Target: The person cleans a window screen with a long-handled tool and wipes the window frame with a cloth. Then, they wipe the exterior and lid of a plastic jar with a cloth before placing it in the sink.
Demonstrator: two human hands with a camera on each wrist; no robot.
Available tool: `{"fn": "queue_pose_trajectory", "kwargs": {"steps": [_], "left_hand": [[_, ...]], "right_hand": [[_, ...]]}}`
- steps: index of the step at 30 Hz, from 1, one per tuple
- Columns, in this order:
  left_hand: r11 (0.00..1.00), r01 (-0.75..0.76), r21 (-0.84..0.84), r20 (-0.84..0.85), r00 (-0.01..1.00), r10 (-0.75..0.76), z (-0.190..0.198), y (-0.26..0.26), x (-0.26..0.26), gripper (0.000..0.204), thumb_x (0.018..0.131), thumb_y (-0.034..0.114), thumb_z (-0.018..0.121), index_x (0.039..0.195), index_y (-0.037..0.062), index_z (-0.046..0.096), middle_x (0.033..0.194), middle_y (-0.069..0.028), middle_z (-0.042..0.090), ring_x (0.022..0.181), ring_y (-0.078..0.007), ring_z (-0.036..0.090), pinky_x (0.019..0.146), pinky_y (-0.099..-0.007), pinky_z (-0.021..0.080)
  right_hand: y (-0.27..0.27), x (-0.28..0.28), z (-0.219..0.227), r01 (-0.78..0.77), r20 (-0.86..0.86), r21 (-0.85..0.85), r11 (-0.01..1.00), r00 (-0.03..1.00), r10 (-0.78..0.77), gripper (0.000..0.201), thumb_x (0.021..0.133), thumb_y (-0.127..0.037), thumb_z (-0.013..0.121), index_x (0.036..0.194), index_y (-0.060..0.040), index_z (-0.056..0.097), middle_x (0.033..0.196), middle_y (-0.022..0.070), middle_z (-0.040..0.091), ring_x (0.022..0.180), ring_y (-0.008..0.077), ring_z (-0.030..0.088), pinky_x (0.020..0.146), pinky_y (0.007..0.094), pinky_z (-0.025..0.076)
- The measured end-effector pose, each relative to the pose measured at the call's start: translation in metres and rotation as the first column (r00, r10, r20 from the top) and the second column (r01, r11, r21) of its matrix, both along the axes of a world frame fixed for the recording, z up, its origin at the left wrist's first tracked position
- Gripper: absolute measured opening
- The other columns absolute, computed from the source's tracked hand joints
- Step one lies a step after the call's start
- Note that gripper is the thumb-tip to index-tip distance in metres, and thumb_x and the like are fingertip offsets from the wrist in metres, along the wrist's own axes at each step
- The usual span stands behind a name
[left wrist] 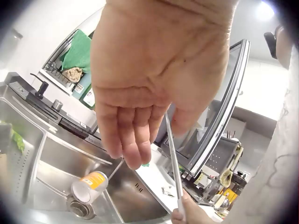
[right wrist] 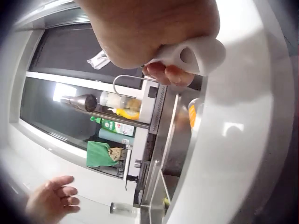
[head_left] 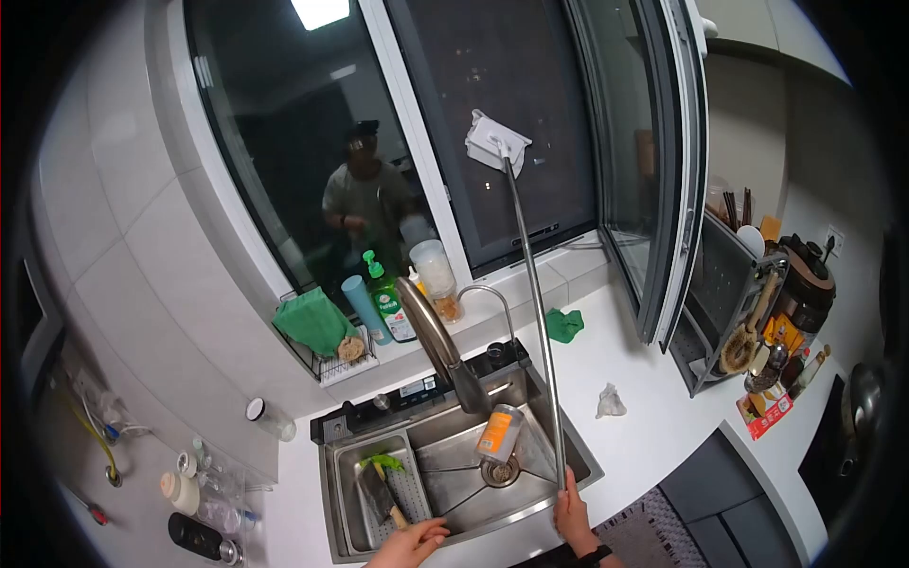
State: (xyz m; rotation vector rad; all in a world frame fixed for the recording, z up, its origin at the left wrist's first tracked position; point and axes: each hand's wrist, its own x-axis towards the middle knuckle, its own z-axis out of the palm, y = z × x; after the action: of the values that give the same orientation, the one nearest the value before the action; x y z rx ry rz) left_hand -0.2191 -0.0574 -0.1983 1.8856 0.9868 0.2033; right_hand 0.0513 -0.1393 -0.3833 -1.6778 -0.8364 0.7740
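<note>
My right hand (head_left: pixel 572 516) grips the lower end of a long flat mop (head_left: pixel 535 275) at the sink's front right corner. Its white handle end (right wrist: pixel 210 53) pokes out of the fist in the right wrist view. At the far end, the mop head (head_left: pixel 497 144), wrapped in a white cloth, overlaps the dark window screen (head_left: pixel 454 57). Nothing is in my left hand (head_left: pixel 412 543), which hovers at the sink's front edge with fingers loosely extended. Near it, a knife (head_left: pixel 377 490) and green vegetable pieces (head_left: pixel 383 462) lie in the perforated basket.
In the steel sink (head_left: pixel 582 464) a can with an orange label (head_left: pixel 499 434) lies by the drain, below the faucet (head_left: pixel 431 331). Bottles (head_left: pixel 388 303) line the sill. An open window sash (head_left: pixel 653 170) juts in at right. A green cloth (head_left: pixel 565 326) lies on the counter.
</note>
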Motion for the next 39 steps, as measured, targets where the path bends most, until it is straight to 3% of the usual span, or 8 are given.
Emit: {"fn": "queue_pose_trajectory", "kwargs": {"steps": [21,23,25,26,27,31,36,39], "left_hand": [[0.992,0.071,0.108,-0.079,0.995,-0.062,-0.020,-0.035,-0.006,0.033,0.091,0.023,0.049,0.117,0.0025,0.051,0.101,-0.0135,0.063,0.094,-0.0260,0.061,0.077,-0.0327,0.048],[0.993,0.070,0.091,-0.098,0.993,-0.062,-0.020,-0.037,-0.009,0.034,0.091,0.024,0.049,0.117,0.0026,0.051,0.101,-0.0142,0.063,0.094,-0.0271,0.061,0.076,-0.0336,0.048],[0.994,0.080,0.077,-0.111,0.991,-0.072,-0.018,-0.041,-0.011,0.034,0.091,0.024,0.049,0.117,0.0026,0.051,0.101,-0.0143,0.063,0.093,-0.0276,0.061,0.076,-0.0342,0.048],[0.994,0.091,0.067,-0.116,0.990,-0.083,-0.017,-0.041,-0.011,0.035,0.091,0.025,0.049,0.117,0.0026,0.051,0.101,-0.0144,0.063,0.093,-0.0281,0.061,0.076,-0.0348,0.048],[0.993,0.095,0.072,-0.120,0.989,-0.086,-0.015,-0.041,-0.010,0.035,0.091,0.025,0.049,0.117,0.0026,0.051,0.101,-0.0144,0.063,0.093,-0.0281,0.061,0.076,-0.0348,0.048],[0.987,0.144,0.071,-0.146,0.980,-0.133,-0.010,-0.036,-0.005,0.034,0.091,0.023,0.049,0.117,0.0024,0.051,0.102,-0.0154,0.063,0.093,-0.0288,0.061,0.076,-0.0354,0.048],[0.981,0.128,0.143,-0.063,0.991,-0.121,-0.017,-0.025,0.006,0.033,0.090,0.022,0.049,0.115,0.0007,0.051,0.100,-0.0159,0.063,0.090,-0.0303,0.061,0.075,-0.0360,0.047],[0.971,0.180,0.155,-0.093,0.982,-0.167,-0.023,-0.017,0.013,0.033,0.089,0.022,0.050,0.114,0.0004,0.051,0.098,-0.0161,0.063,0.088,-0.0308,0.061,0.074,-0.0364,0.047]], "right_hand": [[0.074,-0.052,-0.030,0.052,0.039,0.315,0.948,0.997,-0.068,0.050,0.092,-0.016,0.036,0.139,-0.0036,0.021,0.052,0.0036,0.045,0.044,0.0121,0.047,0.042,0.0270,0.039],[0.100,-0.031,-0.023,0.091,0.280,0.513,0.854,0.922,-0.266,0.051,0.092,-0.016,0.036,0.139,-0.0028,0.020,0.056,0.0072,0.048,0.047,0.0154,0.050,0.045,0.0292,0.041],[0.126,0.011,0.046,0.180,0.242,0.352,0.919,0.930,-0.275,0.050,0.093,-0.014,0.036,0.139,-0.0049,0.020,0.065,0.0130,0.053,0.053,0.0198,0.053,0.052,0.0328,0.044],[0.159,0.046,0.058,0.135,0.466,0.695,0.707,0.663,-0.585,0.050,0.093,-0.015,0.036,0.140,-0.0107,0.021,0.066,0.0133,0.053,0.054,0.0199,0.054,0.053,0.0319,0.045],[0.153,0.058,0.109,0.218,0.308,0.477,0.851,0.866,-0.395,0.049,0.093,-0.016,0.037,0.140,-0.0165,0.021,0.058,0.0102,0.050,0.049,0.0203,0.052,0.049,0.0310,0.044],[0.156,0.090,0.178,0.172,0.097,0.251,0.953,0.975,-0.201,0.051,0.093,-0.021,0.038,0.140,-0.0213,0.017,0.076,0.0258,0.058,0.068,0.0404,0.059,0.057,0.0421,0.044],[0.093,0.052,0.058,0.078,0.237,0.275,0.958,0.960,-0.146,0.051,0.093,-0.021,0.037,0.139,-0.0097,0.019,0.118,0.0305,0.048,0.108,0.0414,0.049,0.084,0.0441,0.042],[0.046,0.019,0.016,-0.004,-0.075,0.017,1.000,0.997,0.005,0.050,0.091,-0.020,0.040,0.137,-0.0077,0.025,0.083,0.0172,0.060,0.071,0.0296,0.062,0.063,0.0387,0.048]]}}
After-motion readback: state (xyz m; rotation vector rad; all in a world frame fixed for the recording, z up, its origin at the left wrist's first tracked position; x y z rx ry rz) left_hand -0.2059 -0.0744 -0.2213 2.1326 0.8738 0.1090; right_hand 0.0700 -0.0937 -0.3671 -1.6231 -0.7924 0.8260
